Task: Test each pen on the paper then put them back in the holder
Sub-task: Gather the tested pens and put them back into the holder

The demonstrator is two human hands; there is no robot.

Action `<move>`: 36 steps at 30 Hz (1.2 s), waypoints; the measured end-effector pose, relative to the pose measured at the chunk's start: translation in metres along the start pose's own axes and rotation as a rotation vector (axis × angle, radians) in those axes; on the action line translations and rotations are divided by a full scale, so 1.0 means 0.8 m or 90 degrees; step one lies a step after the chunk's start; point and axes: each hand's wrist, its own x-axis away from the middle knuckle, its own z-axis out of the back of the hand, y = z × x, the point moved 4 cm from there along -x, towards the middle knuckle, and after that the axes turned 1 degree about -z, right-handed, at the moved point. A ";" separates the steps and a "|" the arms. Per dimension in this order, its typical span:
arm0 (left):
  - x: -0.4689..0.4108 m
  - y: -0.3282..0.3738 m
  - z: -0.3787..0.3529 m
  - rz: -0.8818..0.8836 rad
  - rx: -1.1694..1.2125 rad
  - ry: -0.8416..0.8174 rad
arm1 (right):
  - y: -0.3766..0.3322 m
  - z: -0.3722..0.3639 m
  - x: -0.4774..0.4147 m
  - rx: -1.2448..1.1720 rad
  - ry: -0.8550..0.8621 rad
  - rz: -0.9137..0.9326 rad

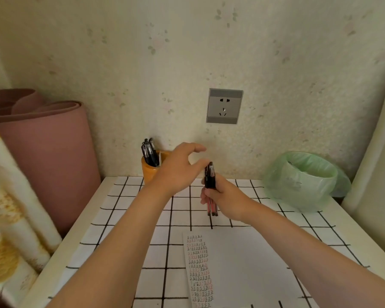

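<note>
Right hand grasps a pen bundle upright; left hand, released, reaches its top. Pinch one pen only, then drop it into the far-left holder.

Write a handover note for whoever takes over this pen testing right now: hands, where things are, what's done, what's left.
Right hand: grip closed on a bundle of pens, held upright above the checked tablecloth.
Left hand: open, empty, fingers reaching toward the top of that bundle.
Orange pen holder: at the back by the wall, with several black pens standing in it.
Paper: flat at the near edge, its left column filled with rows of black and red test marks.
Done: many test marks written.
Left: the held bundle must go back in the holder; which pens are tested cannot be told.
</note>
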 end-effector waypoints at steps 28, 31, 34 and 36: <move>0.019 -0.143 0.060 0.211 0.007 0.089 | -0.085 -0.076 -0.139 0.037 0.277 0.047; 0.021 -0.141 0.060 0.210 -0.006 0.076 | -0.074 -0.072 -0.139 0.121 0.356 -0.017; 0.021 -0.141 0.059 0.210 -0.014 0.074 | -0.066 -0.066 -0.140 0.093 0.349 -0.042; 0.019 -0.141 0.058 0.212 -0.017 0.076 | -0.068 -0.065 -0.142 0.001 0.314 -0.032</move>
